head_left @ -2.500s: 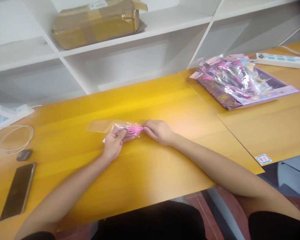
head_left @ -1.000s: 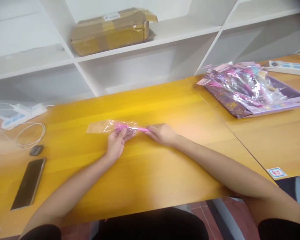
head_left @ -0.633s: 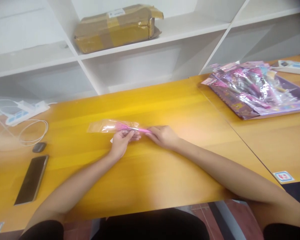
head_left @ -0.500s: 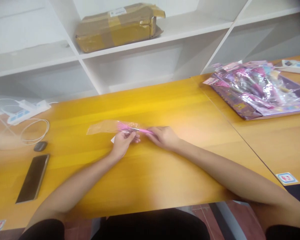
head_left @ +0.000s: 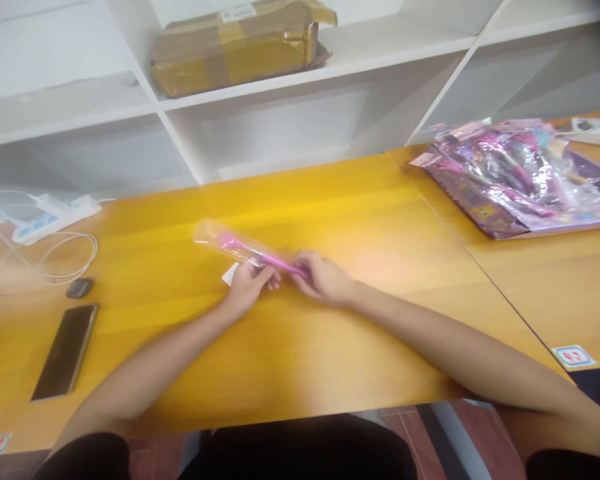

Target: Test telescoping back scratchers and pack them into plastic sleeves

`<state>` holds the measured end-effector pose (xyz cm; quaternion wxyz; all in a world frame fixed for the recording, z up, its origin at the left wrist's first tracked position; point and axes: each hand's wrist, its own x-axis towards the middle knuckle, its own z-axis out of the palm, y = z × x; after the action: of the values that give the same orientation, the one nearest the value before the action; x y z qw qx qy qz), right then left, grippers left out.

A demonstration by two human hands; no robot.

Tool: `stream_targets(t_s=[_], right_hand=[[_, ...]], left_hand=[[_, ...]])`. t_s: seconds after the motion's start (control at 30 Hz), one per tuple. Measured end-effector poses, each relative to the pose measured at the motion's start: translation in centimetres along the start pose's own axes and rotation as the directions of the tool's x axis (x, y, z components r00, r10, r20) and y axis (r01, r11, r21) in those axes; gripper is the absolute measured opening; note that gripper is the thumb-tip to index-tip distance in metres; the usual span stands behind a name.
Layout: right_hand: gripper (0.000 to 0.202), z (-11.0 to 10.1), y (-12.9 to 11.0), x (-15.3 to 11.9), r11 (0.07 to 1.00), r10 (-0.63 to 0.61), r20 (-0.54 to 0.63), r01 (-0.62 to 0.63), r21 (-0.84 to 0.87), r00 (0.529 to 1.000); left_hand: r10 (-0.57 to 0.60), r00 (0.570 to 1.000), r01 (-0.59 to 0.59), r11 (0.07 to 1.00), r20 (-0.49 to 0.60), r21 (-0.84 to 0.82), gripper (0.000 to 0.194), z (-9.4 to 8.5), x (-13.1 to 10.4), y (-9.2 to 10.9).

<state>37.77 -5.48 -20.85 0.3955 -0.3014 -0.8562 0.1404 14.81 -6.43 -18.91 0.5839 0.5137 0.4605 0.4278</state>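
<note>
At your far left a white power strip (head_left: pixel 50 217) and its looped cable (head_left: pixel 55 260) lie near the table's back edge, with a small dark object (head_left: pixel 79 288) and a phone (head_left: pixel 65 350) in front of them. The phone is close to the near edge of the yellow table (head_left: pixel 330 347). From there to your hands the tabletop is bare, so you have free room on that side.

Your left hand (head_left: pixel 247 288) has its fingertips pinched on the mouth end of a clear plastic sleeve (head_left: pixel 220 241). A pink pen-like item (head_left: pixel 260 255) sits partly inside the sleeve. A small white slip (head_left: pixel 230 273) lies just beside this hand. Your right hand (head_left: pixel 323 279) is curled around the item's exposed end, fingers pressed together on it. The two hands nearly touch, well back from the near edge.

To your right the surface is bare up to the seam where a second table (head_left: pixel 555 287) joins. On that table lies a pile of wrapped pink and purple packets (head_left: pixel 515 173). A brown parcel (head_left: pixel 240 43) sits on the white shelf (head_left: pixel 380 57) behind.

Half a second ago the sleeve lay flat along the table. Now its far end is tilted up and away to the left, and your hands sit slightly closer together.
</note>
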Motion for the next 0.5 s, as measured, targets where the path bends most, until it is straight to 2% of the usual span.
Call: stream_targets(t_s=[0.1,0.23,0.37,0.5], right_hand=[[0.019,-0.72,0.29,0.33,0.989,-0.063,0.092,0.05,0.136,0.994],[0.02,-1.03,0.32,0.47,0.971,-0.122,0.16,0.084,0.224,0.98],[0.016,-1.08,0.21,0.42,0.971,-0.118,0.172,0.077,0.226,0.978],[0.016,-1.05,0.24,0.48,0.966,-0.18,0.113,0.154,0.208,0.977]], left_hand=[[-0.01,0.994,-0.006,0.99,-0.109,-0.144,0.024,-0.06,0.21,0.05],[-0.046,0.993,0.022,0.978,-0.113,-0.207,0.029,-0.03,0.3,0.17],[-0.033,0.996,0.02,0.986,-0.08,-0.163,0.027,-0.16,0.32,0.02],[-0.007,0.999,0.007,1.0,0.043,-0.002,0.025,-0.33,0.15,0.09]])
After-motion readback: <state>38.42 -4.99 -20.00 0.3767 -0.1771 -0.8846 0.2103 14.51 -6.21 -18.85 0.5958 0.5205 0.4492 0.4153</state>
